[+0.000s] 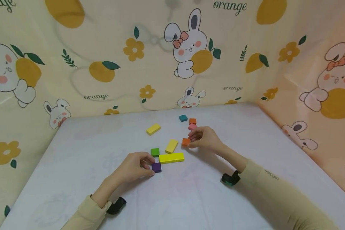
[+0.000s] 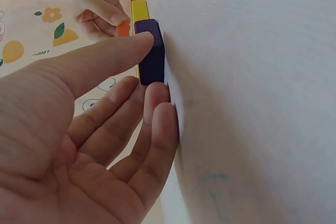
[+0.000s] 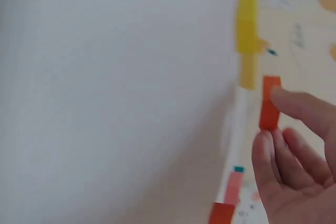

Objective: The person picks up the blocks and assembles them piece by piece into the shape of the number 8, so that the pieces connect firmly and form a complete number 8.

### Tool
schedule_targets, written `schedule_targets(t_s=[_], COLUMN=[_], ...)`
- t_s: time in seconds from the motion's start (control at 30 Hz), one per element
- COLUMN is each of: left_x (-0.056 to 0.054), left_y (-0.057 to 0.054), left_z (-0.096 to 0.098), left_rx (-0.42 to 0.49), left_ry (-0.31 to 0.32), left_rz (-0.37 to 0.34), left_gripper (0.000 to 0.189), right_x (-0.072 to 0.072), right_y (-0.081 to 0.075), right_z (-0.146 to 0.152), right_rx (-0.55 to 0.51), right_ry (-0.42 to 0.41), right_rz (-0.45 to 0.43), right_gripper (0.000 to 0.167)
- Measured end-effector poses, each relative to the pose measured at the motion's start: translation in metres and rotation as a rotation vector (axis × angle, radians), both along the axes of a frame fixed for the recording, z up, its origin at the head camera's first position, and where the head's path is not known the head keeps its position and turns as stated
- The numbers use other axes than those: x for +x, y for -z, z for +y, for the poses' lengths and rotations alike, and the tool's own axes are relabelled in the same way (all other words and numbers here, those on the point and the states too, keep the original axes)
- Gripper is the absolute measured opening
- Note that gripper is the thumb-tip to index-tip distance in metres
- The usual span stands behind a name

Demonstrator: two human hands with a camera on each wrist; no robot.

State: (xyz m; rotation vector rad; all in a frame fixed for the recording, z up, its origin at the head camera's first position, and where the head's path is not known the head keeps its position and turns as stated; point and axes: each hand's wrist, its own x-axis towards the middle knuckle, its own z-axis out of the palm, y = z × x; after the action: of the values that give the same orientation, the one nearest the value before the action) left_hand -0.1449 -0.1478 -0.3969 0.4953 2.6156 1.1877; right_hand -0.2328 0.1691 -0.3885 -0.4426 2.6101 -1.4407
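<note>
My left hand pinches a small purple block at the near end of the group. In the left wrist view its thumb lies over the purple block, with the fingertips along the lower side. A small orange block is pinched between thumb and fingers of my right hand. The right wrist view shows that orange block held above the white tabletop. A long yellow block lies just right of the purple one, and a green block sits behind it.
A shorter yellow block lies behind the long one, another yellow block further back. Beyond my right hand are a pink block, a second orange block and a teal block. A printed cloth borders the table.
</note>
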Motion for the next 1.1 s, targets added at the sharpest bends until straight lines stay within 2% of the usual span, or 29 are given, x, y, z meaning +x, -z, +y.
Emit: schedule_targets(t_s=[0.3, 0.7, 1.1], left_x=[-0.001, -0.001, -0.001], left_y=[-0.002, 0.0, 0.001], left_z=[0.0, -0.002, -0.001], left_rx=[-0.006, 0.013, 0.008], left_ry=[0.005, 0.012, 0.014], left_rz=[0.003, -0.005, -0.006], left_gripper=[0.032, 0.032, 0.032], right_x=[0.002, -0.002, -0.001], right_y=[-0.007, 0.003, 0.002], right_z=[0.0, -0.008, -0.005], right_rx=[0.02, 0.095, 0.066], right_ry=[-0.077, -0.086, -0.116], right_rz=[-0.033, -0.062, -0.114], right_gripper=[0.034, 0.032, 0.035])
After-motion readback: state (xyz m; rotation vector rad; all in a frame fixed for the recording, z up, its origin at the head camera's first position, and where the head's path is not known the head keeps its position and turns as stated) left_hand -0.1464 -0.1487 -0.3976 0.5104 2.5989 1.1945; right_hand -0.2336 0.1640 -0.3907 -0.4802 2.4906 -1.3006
